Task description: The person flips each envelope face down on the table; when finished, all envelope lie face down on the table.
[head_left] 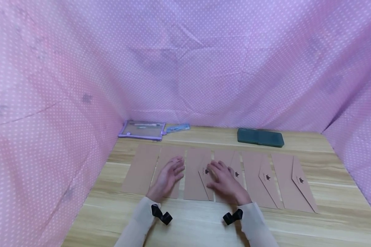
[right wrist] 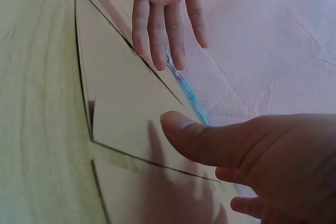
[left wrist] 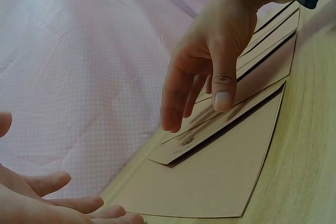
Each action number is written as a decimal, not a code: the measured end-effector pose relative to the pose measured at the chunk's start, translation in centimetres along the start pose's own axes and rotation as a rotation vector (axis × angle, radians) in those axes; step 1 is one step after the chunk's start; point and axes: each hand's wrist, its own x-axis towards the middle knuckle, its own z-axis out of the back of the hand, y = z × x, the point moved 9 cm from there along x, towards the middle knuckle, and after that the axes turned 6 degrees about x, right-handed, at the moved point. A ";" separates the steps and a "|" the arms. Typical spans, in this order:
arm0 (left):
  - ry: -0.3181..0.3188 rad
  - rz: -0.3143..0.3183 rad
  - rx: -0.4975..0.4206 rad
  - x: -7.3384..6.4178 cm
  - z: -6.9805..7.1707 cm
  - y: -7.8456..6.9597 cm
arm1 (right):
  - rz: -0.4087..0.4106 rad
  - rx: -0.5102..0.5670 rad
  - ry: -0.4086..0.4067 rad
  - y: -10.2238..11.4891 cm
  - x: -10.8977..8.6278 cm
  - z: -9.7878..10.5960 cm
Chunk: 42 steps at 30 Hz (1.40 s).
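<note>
Several brown paper envelopes lie side by side in a row on the wooden table. My left hand (head_left: 168, 174) is over the second envelope from the left (head_left: 170, 153), palm turned inward, fingers loosely extended and holding nothing. My right hand (head_left: 225, 178) hovers between the third envelope (head_left: 195, 175) and the fourth envelope (head_left: 224, 156), fingers slightly bent and empty. The third envelope shows a pointed flap with a small black crown print. In the left wrist view, the right hand's thumb and fingers hang above that flap, casting a shadow.
At the back left lie a purple-edged mesh zip pouch (head_left: 142, 131) with pens inside and a small blue packet (head_left: 177, 128). A dark green case (head_left: 260, 137) sits at the back right. Pink dotted cloth (head_left: 185, 75) hangs around the wooden table (head_left: 191, 228).
</note>
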 end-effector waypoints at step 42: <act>-0.066 -0.014 -0.151 0.3 0.3 -0.1 | -0.004 -0.046 0.018 0.1 0.2 -0.7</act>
